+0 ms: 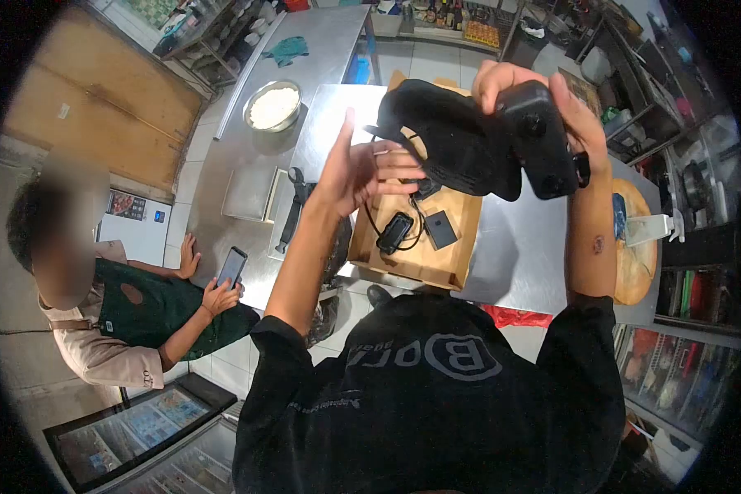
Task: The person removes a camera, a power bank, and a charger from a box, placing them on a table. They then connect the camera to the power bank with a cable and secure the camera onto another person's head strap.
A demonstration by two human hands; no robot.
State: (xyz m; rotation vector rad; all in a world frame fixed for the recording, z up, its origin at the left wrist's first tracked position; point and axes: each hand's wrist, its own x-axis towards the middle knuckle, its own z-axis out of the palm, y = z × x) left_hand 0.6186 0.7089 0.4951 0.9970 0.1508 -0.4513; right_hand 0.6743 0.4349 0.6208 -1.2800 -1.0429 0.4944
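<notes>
My right hand (584, 123) is raised, its fingers wrapped around a black camera-like device (537, 136) with round parts on its face. A black cap (445, 136) hangs from the device and spreads to its left. My left hand (369, 174) is open, palm up and fingers stretched toward the cap's lower edge. Under both hands lies an open cardboard box (412, 267). Inside it are a small black device (395, 233) with a cable and a flat black square piece (440, 230).
The box rests on a steel table (523, 247). A bowl of white food (273, 107) and a black strap (295, 210) are at left; a wooden board (634, 267) is at right. A person (132, 305) holding a phone (232, 267) stands at the left edge.
</notes>
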